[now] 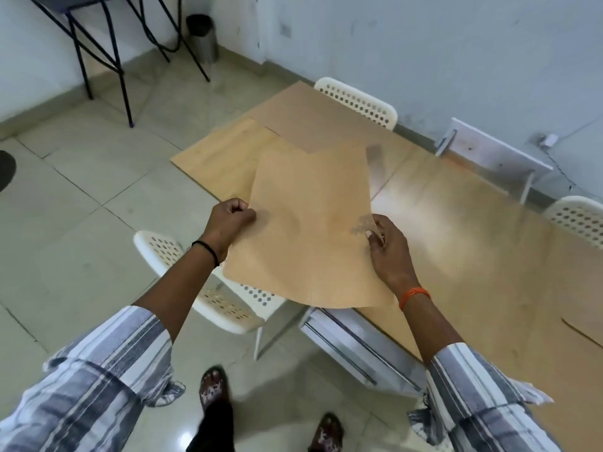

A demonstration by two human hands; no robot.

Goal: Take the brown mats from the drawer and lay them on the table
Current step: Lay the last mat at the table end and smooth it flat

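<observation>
Gripping brown mat (306, 230) between both hands' fingers (side edges), above table (456, 243).

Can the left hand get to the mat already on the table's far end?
Probably not yet: the left hand grips the held mat, which hangs between it and the laid mat.

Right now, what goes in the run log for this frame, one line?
stage: carrying | left hand: grips brown mat | right hand: pinches mat | mat: held above table | another mat: already on table
</observation>
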